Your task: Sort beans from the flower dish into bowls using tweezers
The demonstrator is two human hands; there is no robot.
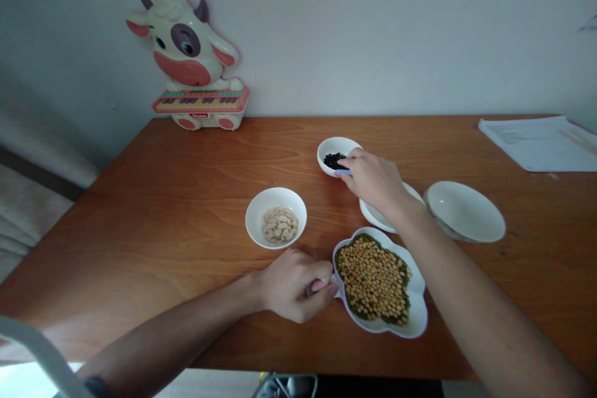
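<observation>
My left hand (298, 286) is closed round the short handle of a flower-shaped dish (420, 308) with a lilac rim. Yellow soybeans (373, 270) lie in it, with small green beans (403, 273) showing round their edge. Farther back, my right hand (370, 174) reaches over the right side of a small white bowl (326, 150) of black beans (333, 160). A thin lavender utensil (344, 172) is pinched in its fingers; most of it is hidden, so its kind is unclear. Left of the dish stands a white bowl (252, 217) with pale flat seeds (280, 225).
Behind my right forearm is a white plate or shallow bowl (370, 211), partly covered. An oval white bowl (466, 211) tilts beside it. Papers (545, 140) lie at the wooden table's (163, 224) back right. A cow-shaped toy piano (196, 68) stands against the wall.
</observation>
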